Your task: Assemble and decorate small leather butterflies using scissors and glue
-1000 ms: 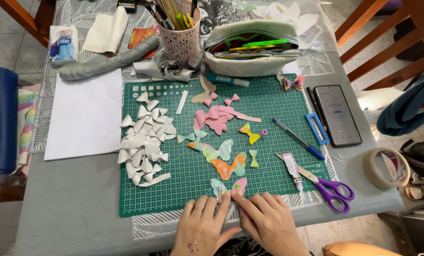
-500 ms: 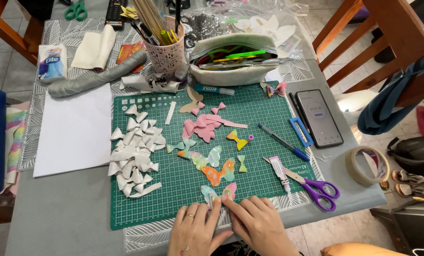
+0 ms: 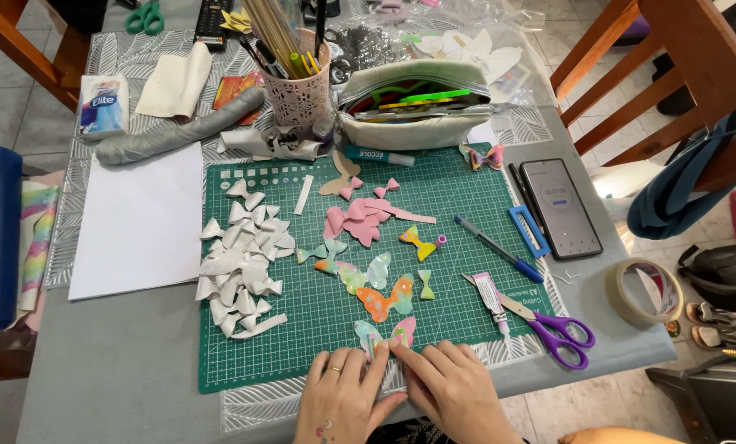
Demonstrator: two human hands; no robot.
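Both hands sit side by side at the near edge of the green cutting mat [image 3: 467, 214], fingers stretched out and pressing down on a small pastel butterfly cutout [image 3: 384, 333]. Left hand [image 3: 343, 403] has a ring on it and its fingertips lie on the lower left part of the butterfly; right hand [image 3: 454, 395] comes in from the other side, with its index finger touching the lower right wing. Neither one is really closed around anything, they're just flat and pinning the piece to the mat, so the wing tops stick out just past the fingertips.

Straight ahead of the hands there's an orange butterfly [image 3: 388, 300], and a bit further out a pale green one [image 3: 366, 273] and a pile of pink cutouts [image 3: 360, 218]. Off to the left of the left hand is a heap of white bow-shaped pieces [image 3: 240, 263], and past that a white sheet of paper [image 3: 138, 218] lying on the desk [image 3: 113, 370].

To the right of the right hand, pretty near, are purple-handled scissors [image 3: 561, 333] with a small glue tube [image 3: 491, 300] just beside them. Further right is a roll of tape [image 3: 643, 292], well apart from the hands. A blue pen [image 3: 499, 248] and a phone [image 3: 560, 207] lie beyond the scissors. At the far side of the mat stand a pink pencil cup [image 3: 298, 90] and an open pencil case [image 3: 413, 103].
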